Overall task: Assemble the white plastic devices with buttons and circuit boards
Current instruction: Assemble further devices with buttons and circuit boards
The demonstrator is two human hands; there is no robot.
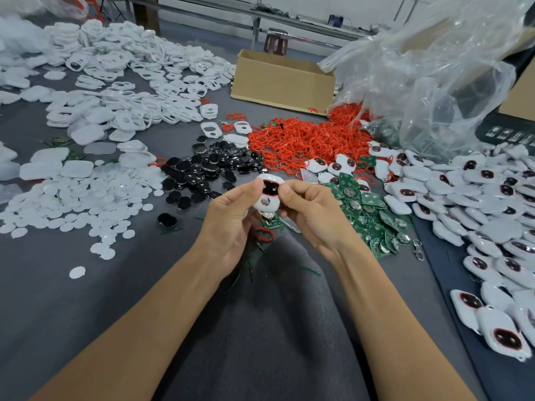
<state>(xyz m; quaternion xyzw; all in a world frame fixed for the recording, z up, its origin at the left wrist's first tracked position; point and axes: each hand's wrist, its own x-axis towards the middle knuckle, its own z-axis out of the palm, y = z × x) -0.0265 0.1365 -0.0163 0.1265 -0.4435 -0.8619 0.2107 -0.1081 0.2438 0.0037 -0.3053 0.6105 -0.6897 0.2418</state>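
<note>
Many loose parts cover the grey counter point(86, 314). A clear plastic bag point(434, 68) billows over its far right, with a cardboard box point(283, 79) beside it. Empty white shells point(115, 82) heap across the far left, and finished white devices point(477, 212) with dark buttons pile along the right edge. Red rings point(304, 140) form a mound in front of the box. White discs point(72, 204) spread at near left, black buttons point(202, 169) sit at centre, and green circuit boards point(370, 215) lie right of them.

The 2 hands meet above the counter's middle, between the black buttons and the boards. The left hand point(231, 221) and right hand point(307, 209) each keep a narrow grip, thumb against fingers, pinching 1 white device shell point(267, 198) at opposite upper edges. A black, red-rimmed button fills its upper opening, with a round hole below it. 1 red ring point(264, 235) shows just under the hands.
</note>
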